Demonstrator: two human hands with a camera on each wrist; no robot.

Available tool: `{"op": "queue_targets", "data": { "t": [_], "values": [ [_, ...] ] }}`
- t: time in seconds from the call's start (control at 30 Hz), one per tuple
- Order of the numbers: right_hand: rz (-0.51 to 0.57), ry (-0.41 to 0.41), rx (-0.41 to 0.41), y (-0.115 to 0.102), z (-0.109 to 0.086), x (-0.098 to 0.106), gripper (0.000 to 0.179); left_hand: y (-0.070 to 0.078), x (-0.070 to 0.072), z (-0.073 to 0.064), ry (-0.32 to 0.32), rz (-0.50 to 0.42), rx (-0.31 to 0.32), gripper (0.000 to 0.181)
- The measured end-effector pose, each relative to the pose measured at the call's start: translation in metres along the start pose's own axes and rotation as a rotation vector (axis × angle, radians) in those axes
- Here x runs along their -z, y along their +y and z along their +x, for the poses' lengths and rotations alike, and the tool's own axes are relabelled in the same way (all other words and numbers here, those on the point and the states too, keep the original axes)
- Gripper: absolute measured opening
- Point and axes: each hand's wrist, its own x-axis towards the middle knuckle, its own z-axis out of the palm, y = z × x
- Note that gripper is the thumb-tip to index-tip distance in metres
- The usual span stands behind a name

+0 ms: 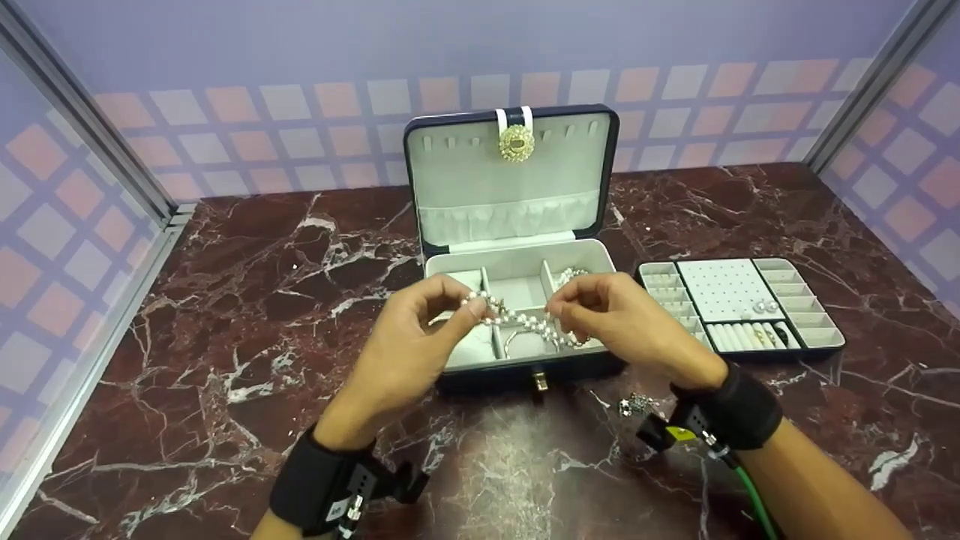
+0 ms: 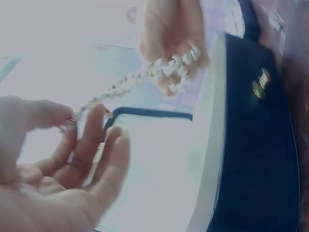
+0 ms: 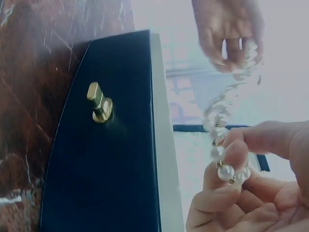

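Observation:
A string of white pearls (image 1: 525, 322) with small gold beads between them stretches from hand to hand over the jewelry box (image 1: 480, 375). My left hand (image 1: 412, 337) pinches one end between thumb and index finger, its other fingers loosely bent. At the other end, my right hand (image 3: 260, 179) grips the pearls, which loop round its fingertips. In the left wrist view the string (image 2: 120, 89) slants up toward the right hand (image 2: 174, 48). The dark blue box stands with its lid (image 1: 510, 176) raised, showing a pale, divided inside. Both hands partly hide its compartments.
More pearls (image 1: 574, 274) lie in the back right compartment. A separate tray (image 1: 829, 345) beside the box bears pearl earrings (image 1: 761, 307) and several rings (image 1: 765, 335). Some small jewelry (image 1: 637, 405) lies on the marble table near my right wrist. A gold clasp (image 1: 540, 381) juts from the box front.

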Motion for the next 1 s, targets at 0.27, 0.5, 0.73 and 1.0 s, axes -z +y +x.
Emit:
{"op": "queue_targets", "data": {
  "t": [0.27, 0.5, 0.73, 1.0],
  "values": [
    [0.252, 0.037, 0.048, -0.005, -0.001, -0.008, 0.017, -0.002, -0.001, -0.003, -0.183, 0.049, -0.216, 0.007],
    [0.334, 0.103, 0.17, -0.015, -0.008, -0.012, 0.021, 0.0, -0.001, -0.011, -0.302, 0.524, -0.239, 0.011],
    [0.346, 0.174, 0.233, -0.018, -0.011, -0.01, 0.017, -0.006, -0.003, -0.009, -0.289, 0.602, -0.251, 0.006],
    [0.257, 0.176, 0.295, -0.018, -0.012, -0.011, 0.013, -0.01, -0.01, -0.008, -0.411, 0.272, -0.115, 0.014]
  ]
}}
